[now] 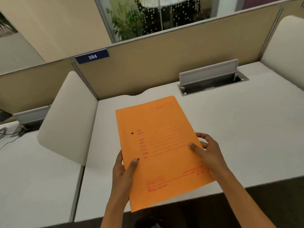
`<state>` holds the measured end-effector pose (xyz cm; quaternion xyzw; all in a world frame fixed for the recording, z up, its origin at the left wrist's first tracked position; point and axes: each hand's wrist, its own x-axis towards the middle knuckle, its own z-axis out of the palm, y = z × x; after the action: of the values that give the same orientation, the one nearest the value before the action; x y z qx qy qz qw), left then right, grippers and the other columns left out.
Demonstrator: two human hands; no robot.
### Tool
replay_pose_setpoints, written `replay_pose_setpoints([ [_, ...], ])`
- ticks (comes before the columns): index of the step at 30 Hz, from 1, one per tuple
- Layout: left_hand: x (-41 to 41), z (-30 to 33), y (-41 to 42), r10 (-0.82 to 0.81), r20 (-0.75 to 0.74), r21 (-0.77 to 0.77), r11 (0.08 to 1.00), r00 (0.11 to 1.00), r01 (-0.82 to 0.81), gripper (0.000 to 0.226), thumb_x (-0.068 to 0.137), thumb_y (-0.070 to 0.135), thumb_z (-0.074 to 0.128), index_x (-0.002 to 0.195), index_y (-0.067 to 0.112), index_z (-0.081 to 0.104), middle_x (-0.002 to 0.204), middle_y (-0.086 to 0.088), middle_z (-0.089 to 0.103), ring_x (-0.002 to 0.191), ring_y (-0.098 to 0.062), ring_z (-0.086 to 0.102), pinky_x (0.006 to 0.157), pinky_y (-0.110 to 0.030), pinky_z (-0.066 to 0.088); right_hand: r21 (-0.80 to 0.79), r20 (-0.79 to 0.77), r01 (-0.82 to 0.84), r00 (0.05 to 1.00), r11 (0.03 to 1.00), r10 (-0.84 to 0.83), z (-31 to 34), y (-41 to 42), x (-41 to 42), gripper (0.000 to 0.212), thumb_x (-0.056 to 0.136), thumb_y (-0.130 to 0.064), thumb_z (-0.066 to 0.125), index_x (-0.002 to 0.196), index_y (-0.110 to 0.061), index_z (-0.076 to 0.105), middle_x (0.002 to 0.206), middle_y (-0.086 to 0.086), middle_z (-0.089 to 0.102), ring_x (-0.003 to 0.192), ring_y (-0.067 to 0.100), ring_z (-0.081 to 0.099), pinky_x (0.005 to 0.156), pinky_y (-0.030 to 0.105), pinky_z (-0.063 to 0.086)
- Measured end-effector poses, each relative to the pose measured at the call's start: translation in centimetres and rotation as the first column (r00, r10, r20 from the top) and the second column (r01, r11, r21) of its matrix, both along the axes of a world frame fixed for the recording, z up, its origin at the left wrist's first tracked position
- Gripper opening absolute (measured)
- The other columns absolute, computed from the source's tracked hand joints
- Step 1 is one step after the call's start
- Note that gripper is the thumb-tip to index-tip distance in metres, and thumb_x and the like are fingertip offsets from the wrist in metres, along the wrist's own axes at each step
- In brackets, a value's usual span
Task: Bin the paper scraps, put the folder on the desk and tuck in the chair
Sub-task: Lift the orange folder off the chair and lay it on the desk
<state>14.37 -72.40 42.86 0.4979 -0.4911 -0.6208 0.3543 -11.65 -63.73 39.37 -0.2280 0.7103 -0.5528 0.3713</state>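
Note:
An orange folder (158, 145) with red print lies flat over the white desk (238, 129), its near corner hanging past the desk's front edge. My left hand (125, 168) grips the folder's left edge, thumb on top and fingers underneath. My right hand (207, 150) holds the right edge, thumb pressed on the cover and the fingers curled at the side. No paper scraps, bin or chair are in view.
A grey cable hatch (209, 76) stands open at the back of the desk. White rounded side dividers (69, 119) (286, 48) flank the desk, with a tan partition (164, 63) behind bearing a plate reading 384. Cables lie on the neighbouring desk at left (6, 132).

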Motion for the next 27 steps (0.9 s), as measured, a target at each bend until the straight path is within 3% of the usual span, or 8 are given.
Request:
replay_pose_setpoints([
  [6, -4.8, 0.5, -2.9, 0.039, 0.164, -0.121, 0.993, 0.986, -0.019, 0.045, 0.097, 0.034, 0.061, 0.139, 0.041, 0.046, 0.116, 0.007, 0.074, 0.095, -0.019, 0.076, 0.078, -0.044, 0.063, 0.008, -0.036, -0.01, 0.999, 1.0, 0.011, 1.0, -3.7, -4.9, 0.04, 0.089, -0.034, 0.073, 0.124, -0.036, 0.054, 0.112, 0.0, 0.071, 0.094, 0.02, 0.071, 0.076, 0.041, 0.06],
  [9, -5.9, 0.7, -3.8, 0.064, 0.239, -0.144, 0.989, 0.969, -0.029, 0.064, 0.096, 0.039, 0.06, 0.151, 0.039, 0.027, 0.115, 0.01, 0.067, 0.097, -0.012, 0.07, 0.072, -0.028, 0.056, 0.006, -0.038, -0.009, 0.999, 1.0, 0.009, 1.4, -4.5, -5.8, 0.039, 0.089, -0.033, 0.073, 0.123, -0.035, 0.054, 0.109, 0.001, 0.072, 0.091, 0.021, 0.072, 0.078, 0.045, 0.061],
  [11, -6.4, 0.9, -4.3, 0.076, 0.253, -0.148, 0.988, 0.965, -0.039, 0.068, 0.095, 0.04, 0.06, 0.152, 0.036, 0.023, 0.118, 0.005, 0.065, 0.098, -0.011, 0.068, 0.072, -0.027, 0.052, 0.002, -0.049, -0.005, 0.999, 1.0, 0.006, 1.7, -5.0, -6.2, 0.038, 0.089, -0.032, 0.073, 0.122, -0.035, 0.054, 0.109, 0.001, 0.073, 0.091, 0.022, 0.073, 0.079, 0.047, 0.061],
  [14, -6.9, 0.8, -4.8, 0.088, 0.249, -0.155, 0.987, 0.965, -0.05, 0.058, 0.097, 0.038, 0.06, 0.145, 0.033, 0.029, 0.126, 0.0, 0.062, 0.101, -0.018, 0.068, 0.075, -0.032, 0.053, -0.004, -0.077, -0.013, 0.997, 1.0, 0.013, 2.3, -5.1, -6.6, 0.04, 0.089, -0.031, 0.072, 0.123, -0.034, 0.051, 0.111, 0.002, 0.071, 0.091, 0.021, 0.071, 0.076, 0.042, 0.06],
  [18, -7.0, 0.5, -5.2, 0.111, 0.232, -0.137, 0.987, 0.966, -0.08, 0.036, 0.102, 0.024, 0.053, 0.134, 0.031, 0.038, 0.123, -0.003, 0.065, 0.097, -0.021, 0.069, 0.072, -0.035, 0.054, 0.03, -0.086, -0.069, 0.994, 0.997, 0.071, 2.9, -4.4, -6.7, 0.052, 0.088, -0.025, 0.074, 0.129, -0.036, 0.043, 0.109, -0.004, 0.065, 0.093, 0.019, 0.069, 0.075, 0.039, 0.058],
  [23, -8.0, 0.1, -6.9, 0.135, 0.236, -0.179, 0.979, 0.962, -0.093, 0.03, 0.103, 0.02, 0.051, 0.13, 0.029, 0.041, 0.116, -0.004, 0.066, 0.093, -0.02, 0.07, 0.072, -0.036, 0.055, 0.073, -0.088, -0.146, 0.984, 0.987, 0.152, 3.2, -5.6, -8.0, 0.06, 0.089, -0.01, 0.068, 0.132, -0.039, 0.037, 0.116, -0.003, 0.062, 0.094, 0.016, 0.066, 0.069, 0.033, 0.054],
  [27, -9.9, -0.4, -10.1, 0.157, 0.27, -0.198, 0.975, 0.95, -0.105, 0.028, 0.103, 0.024, 0.052, 0.129, 0.028, 0.044, 0.115, -0.006, 0.068, 0.092, -0.022, 0.071, 0.08, -0.044, 0.058, 0.14, -0.091, -0.276, 0.953, 0.951, 0.29, 2.5, -8.4, -10.4, 0.067, 0.089, -0.009, 0.065, 0.139, -0.04, 0.031, 0.124, -0.004, 0.057, 0.098, 0.015, 0.064, 0.067, 0.028, 0.052],
])
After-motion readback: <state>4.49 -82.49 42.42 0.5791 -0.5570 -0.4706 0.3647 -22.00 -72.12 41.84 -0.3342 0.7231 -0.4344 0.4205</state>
